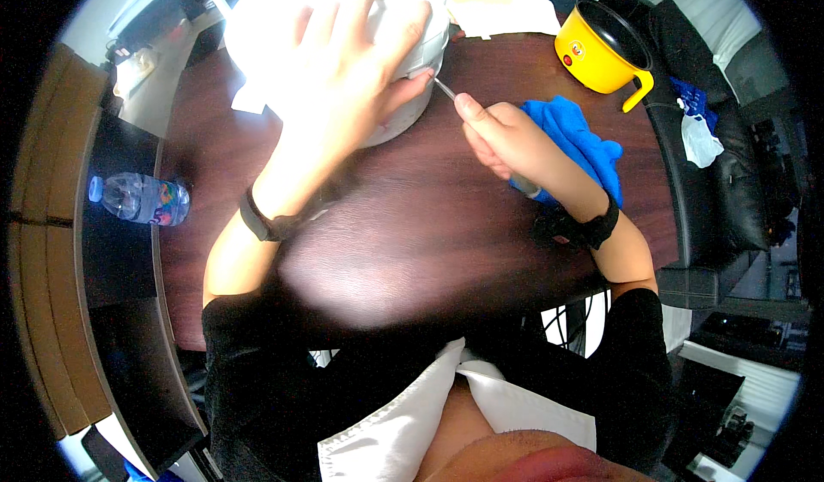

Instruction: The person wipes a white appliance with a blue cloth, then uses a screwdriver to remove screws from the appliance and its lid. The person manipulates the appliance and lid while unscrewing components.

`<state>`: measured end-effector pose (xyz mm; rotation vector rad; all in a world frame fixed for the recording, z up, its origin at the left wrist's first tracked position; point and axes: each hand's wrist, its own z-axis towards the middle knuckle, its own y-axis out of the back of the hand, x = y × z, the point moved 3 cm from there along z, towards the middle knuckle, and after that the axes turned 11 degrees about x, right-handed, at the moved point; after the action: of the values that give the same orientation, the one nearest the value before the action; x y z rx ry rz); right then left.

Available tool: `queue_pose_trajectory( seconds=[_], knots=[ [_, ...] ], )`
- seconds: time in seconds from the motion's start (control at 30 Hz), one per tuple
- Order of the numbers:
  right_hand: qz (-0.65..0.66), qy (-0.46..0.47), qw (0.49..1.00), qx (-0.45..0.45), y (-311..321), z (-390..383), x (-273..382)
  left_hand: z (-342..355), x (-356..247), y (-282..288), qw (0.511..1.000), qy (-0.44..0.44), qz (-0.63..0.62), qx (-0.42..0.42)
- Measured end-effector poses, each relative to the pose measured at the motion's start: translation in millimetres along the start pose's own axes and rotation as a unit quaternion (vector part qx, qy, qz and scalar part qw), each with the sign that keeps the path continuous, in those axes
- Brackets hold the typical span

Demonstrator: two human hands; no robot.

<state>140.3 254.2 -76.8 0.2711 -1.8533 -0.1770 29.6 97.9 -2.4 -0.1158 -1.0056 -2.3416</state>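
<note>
A round white thing (412, 113), perhaps a small appliance, stands at the far left of the table; glare washes out much of it. My left hand (352, 61) lies across it with fingers spread, the thumb along its right side. My right hand (502, 134) is closed round a screwdriver (444, 89), whose thin metal shaft points up and left to the side of the white thing, close to my left thumb. Most of the handle is hidden in my fist. Whether the tip touches the white side, I cannot tell.
A blue cloth (566, 139) lies behind my right forearm. At the far right stands a yellow pot (601, 57) with a handle. A pale sheet (506, 12) lies at the back edge. Left of the brown table (412, 224) is a plastic water bottle (142, 199); a black sofa (730, 190) is right.
</note>
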Motion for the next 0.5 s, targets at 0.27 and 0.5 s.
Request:
queue_pose_trajectory(
  seconds=[0.27, 0.5],
  knots=[
    [-0.391, 0.078, 0.888, -0.228, 15.3, -13.2, 28.4, -7.3, 2.3, -0.1, 0.996, 0.011, -0.067, 0.057],
    [-0.482, 0.103, 0.829, -0.264, 19.0, -14.0, 38.1, -4.9, 1.9, 5.9, 0.993, 0.014, -0.083, 0.080]
  ],
)
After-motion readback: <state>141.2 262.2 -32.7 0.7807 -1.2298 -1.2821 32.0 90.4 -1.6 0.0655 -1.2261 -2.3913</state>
